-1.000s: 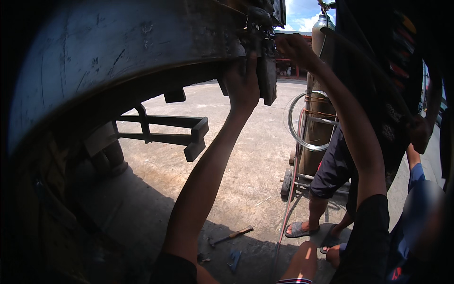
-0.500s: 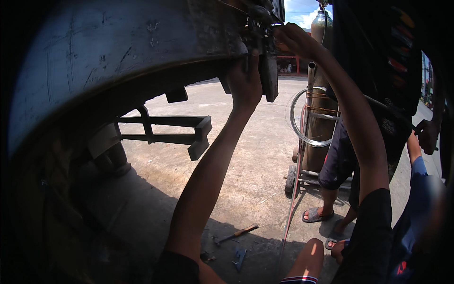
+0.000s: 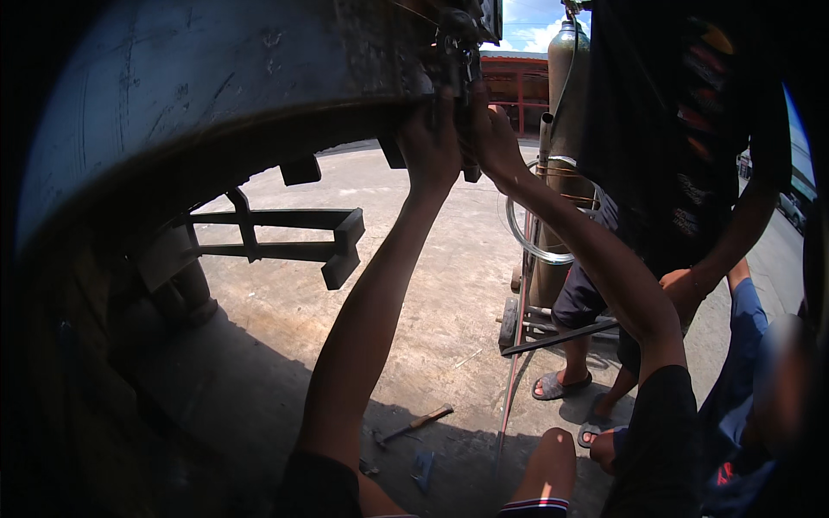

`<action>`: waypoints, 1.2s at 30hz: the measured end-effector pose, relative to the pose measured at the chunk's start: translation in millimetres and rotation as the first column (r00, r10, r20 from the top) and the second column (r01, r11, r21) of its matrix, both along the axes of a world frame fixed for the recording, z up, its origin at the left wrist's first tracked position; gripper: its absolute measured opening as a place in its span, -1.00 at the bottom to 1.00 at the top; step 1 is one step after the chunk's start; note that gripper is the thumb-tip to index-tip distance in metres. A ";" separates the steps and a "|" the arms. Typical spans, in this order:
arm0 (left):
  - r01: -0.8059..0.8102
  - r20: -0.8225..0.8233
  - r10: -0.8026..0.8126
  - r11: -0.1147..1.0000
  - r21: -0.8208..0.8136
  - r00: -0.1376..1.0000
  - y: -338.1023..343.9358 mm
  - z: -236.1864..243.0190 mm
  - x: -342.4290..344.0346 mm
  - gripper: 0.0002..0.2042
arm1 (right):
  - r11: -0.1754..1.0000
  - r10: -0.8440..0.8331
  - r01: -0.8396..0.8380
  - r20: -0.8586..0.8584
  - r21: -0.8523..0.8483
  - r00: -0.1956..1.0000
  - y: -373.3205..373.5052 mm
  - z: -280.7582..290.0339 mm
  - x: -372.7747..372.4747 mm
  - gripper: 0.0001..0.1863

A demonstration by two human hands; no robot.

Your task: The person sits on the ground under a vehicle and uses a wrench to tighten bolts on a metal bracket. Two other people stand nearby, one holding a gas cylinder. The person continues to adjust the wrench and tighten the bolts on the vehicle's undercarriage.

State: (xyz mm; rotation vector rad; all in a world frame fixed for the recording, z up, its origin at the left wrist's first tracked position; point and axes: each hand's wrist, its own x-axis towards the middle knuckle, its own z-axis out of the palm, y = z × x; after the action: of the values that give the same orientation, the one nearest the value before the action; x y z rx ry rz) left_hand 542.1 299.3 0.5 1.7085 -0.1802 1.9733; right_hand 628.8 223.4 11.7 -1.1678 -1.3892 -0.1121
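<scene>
At the upper middle, my left hand is closed round the underside of a dark metal bracket at the end of a large scratched steel body, thumb pointing up. My right hand grips the same assembly just to the right, lower on it, its fingers curled and partly hidden. Exactly which small part each hand holds is too dark to make out. Both forearms reach up from the lower edge.
A co-worker stands at the right, hand near a long dark bar; another person is lower right. A gas cylinder on a trolley carries coiled wire. A hammer lies on the floor; a metal frame projects at left.
My right hand has moved down and left, closer beside my left hand. The co-worker's hand and the dark bar are lower, the bar now slanting across the trolley. The view has shifted slightly.
</scene>
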 end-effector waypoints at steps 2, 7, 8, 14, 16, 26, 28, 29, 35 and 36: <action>0.047 -0.084 -0.050 0.998 -0.038 0.995 3.0 2.7 0.3 -0.56 | 0.980 0.184 -0.196 -0.256 -0.025 0.949 -18.6 -2.3 -26.4 -0.42; 0.064 -0.104 -0.063 0.998 0.011 0.993 12.2 3.8 -7.1 -0.58 | 0.888 0.371 -0.459 -0.630 0.025 0.683 -63.5 17.9 -78.4 -0.64; 0.047 -0.046 -0.046 0.999 0.022 0.998 10.9 6.3 -5.6 -0.57 | 0.876 0.374 -0.482 -0.606 -0.018 0.702 -69.2 20.0 -74.6 -0.65; 0.023 -0.043 -0.022 0.999 0.030 0.999 2.8 2.4 -4.0 -0.62 | 0.982 -0.071 0.065 0.028 0.175 0.997 -52.6 2.5 5.5 -0.53; 0.024 -0.041 -0.022 0.999 0.029 0.999 2.4 2.4 -2.8 -0.61 | 0.962 -0.159 0.099 0.227 0.255 0.961 -35.2 15.3 44.0 -0.51; -0.002 -0.014 0.002 0.999 0.032 1.000 -1.0 3.8 -6.6 -0.56 | 1.000 -0.008 0.020 0.492 -0.019 0.871 -20.5 87.1 85.5 -0.48; 0.007 -0.019 -0.007 1.000 0.018 1.000 -3.0 2.4 -7.1 -0.55 | 0.998 0.002 0.026 0.475 -0.052 0.880 -13.7 91.8 88.8 -0.50; 0.011 -0.027 -0.011 1.000 0.010 1.000 -3.4 2.1 -7.9 -0.55 | 0.997 0.006 0.029 0.466 -0.068 0.885 -10.3 93.8 90.3 -0.51; 0.003 -0.032 -0.003 1.000 -0.004 0.999 -1.1 1.4 -6.5 -0.56 | 0.995 0.092 -0.050 0.573 -0.088 0.814 -2.7 112.7 97.7 -0.53; 0.004 -0.035 -0.004 1.000 -0.006 0.999 -0.9 0.1 -5.7 -0.57 | 0.997 0.082 -0.062 0.557 -0.055 0.826 -2.3 110.0 97.4 -0.50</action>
State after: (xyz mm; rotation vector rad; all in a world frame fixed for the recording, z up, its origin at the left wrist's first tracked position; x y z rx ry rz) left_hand 536.4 298.4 0.7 1.7360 -0.1649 1.9382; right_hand 726.2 221.1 121.7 -1.1560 -1.9580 -0.4065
